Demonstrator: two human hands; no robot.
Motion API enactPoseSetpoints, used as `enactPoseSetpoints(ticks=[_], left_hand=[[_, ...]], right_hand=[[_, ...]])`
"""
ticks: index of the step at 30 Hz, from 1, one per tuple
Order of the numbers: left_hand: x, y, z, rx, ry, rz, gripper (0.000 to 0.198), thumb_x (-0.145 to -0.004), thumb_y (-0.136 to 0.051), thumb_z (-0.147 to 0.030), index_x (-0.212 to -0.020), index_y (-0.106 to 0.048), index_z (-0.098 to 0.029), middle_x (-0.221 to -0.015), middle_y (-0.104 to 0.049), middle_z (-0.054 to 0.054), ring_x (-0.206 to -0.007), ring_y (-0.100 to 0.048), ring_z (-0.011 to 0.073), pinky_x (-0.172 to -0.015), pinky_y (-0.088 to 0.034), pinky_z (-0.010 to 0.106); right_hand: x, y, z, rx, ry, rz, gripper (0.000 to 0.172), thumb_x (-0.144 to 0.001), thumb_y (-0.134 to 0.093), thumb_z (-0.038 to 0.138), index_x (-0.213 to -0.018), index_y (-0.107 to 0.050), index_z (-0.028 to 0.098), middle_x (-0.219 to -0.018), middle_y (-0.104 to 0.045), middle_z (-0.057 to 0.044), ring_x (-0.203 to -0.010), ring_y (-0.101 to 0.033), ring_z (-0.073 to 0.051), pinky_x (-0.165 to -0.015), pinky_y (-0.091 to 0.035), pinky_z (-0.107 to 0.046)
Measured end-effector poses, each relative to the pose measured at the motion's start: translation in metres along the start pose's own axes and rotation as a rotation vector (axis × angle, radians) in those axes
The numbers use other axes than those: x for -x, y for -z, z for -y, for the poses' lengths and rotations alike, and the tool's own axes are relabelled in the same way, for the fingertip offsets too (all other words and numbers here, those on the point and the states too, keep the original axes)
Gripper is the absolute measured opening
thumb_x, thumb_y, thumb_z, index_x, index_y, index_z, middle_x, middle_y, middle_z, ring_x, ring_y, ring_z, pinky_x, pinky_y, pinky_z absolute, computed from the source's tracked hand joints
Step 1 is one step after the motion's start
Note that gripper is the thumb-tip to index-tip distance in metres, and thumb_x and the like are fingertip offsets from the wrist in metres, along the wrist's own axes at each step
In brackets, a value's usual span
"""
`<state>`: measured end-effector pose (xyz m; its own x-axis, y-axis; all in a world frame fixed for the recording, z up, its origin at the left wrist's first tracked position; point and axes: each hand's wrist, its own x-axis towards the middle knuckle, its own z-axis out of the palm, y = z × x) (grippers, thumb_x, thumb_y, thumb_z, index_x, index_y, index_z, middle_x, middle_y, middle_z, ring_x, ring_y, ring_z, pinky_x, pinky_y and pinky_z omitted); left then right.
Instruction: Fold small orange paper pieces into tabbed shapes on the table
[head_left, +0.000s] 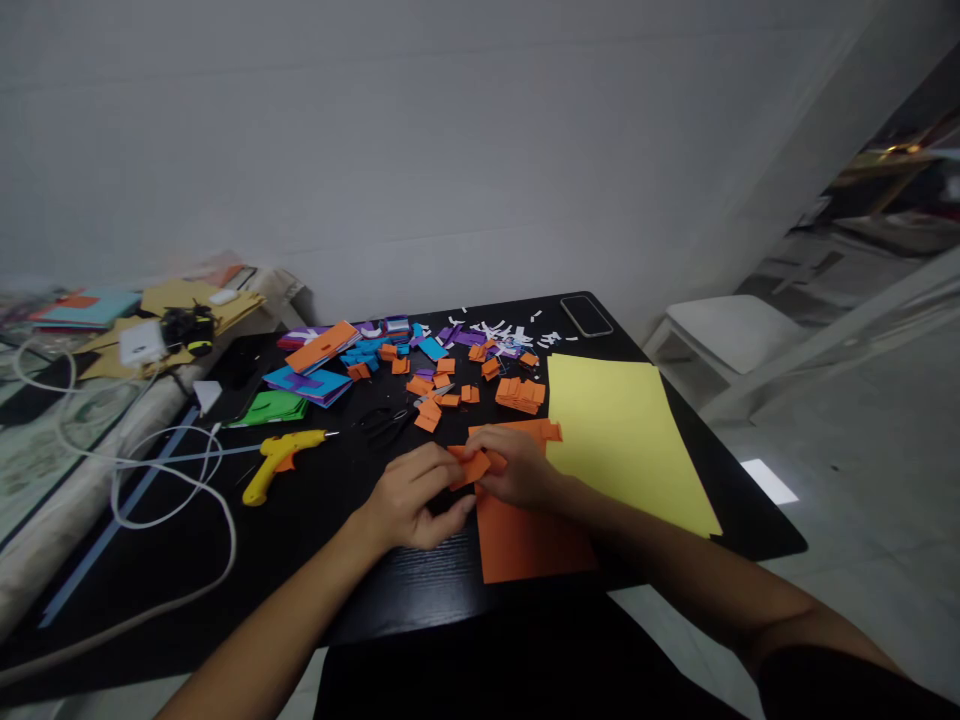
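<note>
Between my two hands is a small folded piece of orange paper (474, 466), low over the front part of the black table (420, 590). My left hand (421, 497) pinches its left end, thumb pointing right. Fingers of my right hand (517, 466) close on its other end, partly hiding it. Under my right hand and forearm lies a larger orange sheet (529, 545), with a small folded orange tab (553, 431) at its top edge. A stack of folded orange pieces (520, 394) sits just beyond.
A yellow glue gun (281, 460) with a white cable lies left, near black-handled scissors (384, 425). Green folded paper (271, 406), blue and purple pieces and white scraps (502, 335) spread behind. Yellow sheets (619, 440) and a phone (586, 316) are right. A white stool (724, 330) stands beyond.
</note>
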<state>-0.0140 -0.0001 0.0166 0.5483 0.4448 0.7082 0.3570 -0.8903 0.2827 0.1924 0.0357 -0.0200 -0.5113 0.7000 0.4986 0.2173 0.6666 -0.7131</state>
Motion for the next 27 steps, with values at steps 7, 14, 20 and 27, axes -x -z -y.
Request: enactPoseSetpoints(ticks=[7,14,20,27], left_hand=[[-0.003,0.002,-0.002,-0.021,0.017,-0.126,0.018,-0.084,-0.063,-0.01,-0.1,-0.067,-0.018,-0.084,-0.072,0.007,-0.075,-0.068,0.0181,-0.066,-0.058,0.03],[-0.008,0.003,-0.006,-0.029,0.031,-0.213,0.013,-0.086,-0.061,-0.005,-0.089,-0.066,-0.016,-0.074,-0.067,0.004,-0.068,-0.065,0.0147,-0.062,-0.054,0.026],[-0.008,0.006,0.002,0.035,0.402,-0.063,0.016,-0.087,-0.059,-0.01,-0.1,-0.065,-0.016,-0.082,-0.062,0.003,-0.073,-0.062,0.0144,-0.069,-0.051,0.027],[-0.013,0.005,0.01,0.073,0.718,0.117,0.007,-0.082,-0.06,-0.015,-0.088,-0.061,-0.018,-0.078,-0.059,-0.001,-0.067,-0.056,0.0126,-0.063,-0.045,0.024]], right_hand=[[0.001,0.0,0.002,0.035,0.074,0.007,0.018,-0.081,-0.069,0.015,-0.097,-0.064,0.022,-0.092,-0.072,-0.005,-0.083,-0.066,-0.021,-0.074,-0.052,-0.032],[-0.001,-0.002,0.003,0.027,0.151,-0.064,0.013,-0.086,-0.071,0.018,-0.096,-0.064,0.021,-0.09,-0.072,-0.005,-0.082,-0.067,-0.02,-0.074,-0.053,-0.031],[0.0,-0.002,-0.005,0.137,0.191,-0.081,0.013,-0.088,-0.069,0.018,-0.099,-0.063,0.02,-0.091,-0.068,-0.008,-0.082,-0.063,-0.021,-0.072,-0.054,-0.033],[0.0,-0.002,-0.009,0.206,0.173,-0.074,0.022,-0.085,-0.062,0.008,-0.104,-0.061,0.02,-0.096,-0.065,-0.009,-0.089,-0.064,-0.022,-0.076,-0.057,-0.035]])
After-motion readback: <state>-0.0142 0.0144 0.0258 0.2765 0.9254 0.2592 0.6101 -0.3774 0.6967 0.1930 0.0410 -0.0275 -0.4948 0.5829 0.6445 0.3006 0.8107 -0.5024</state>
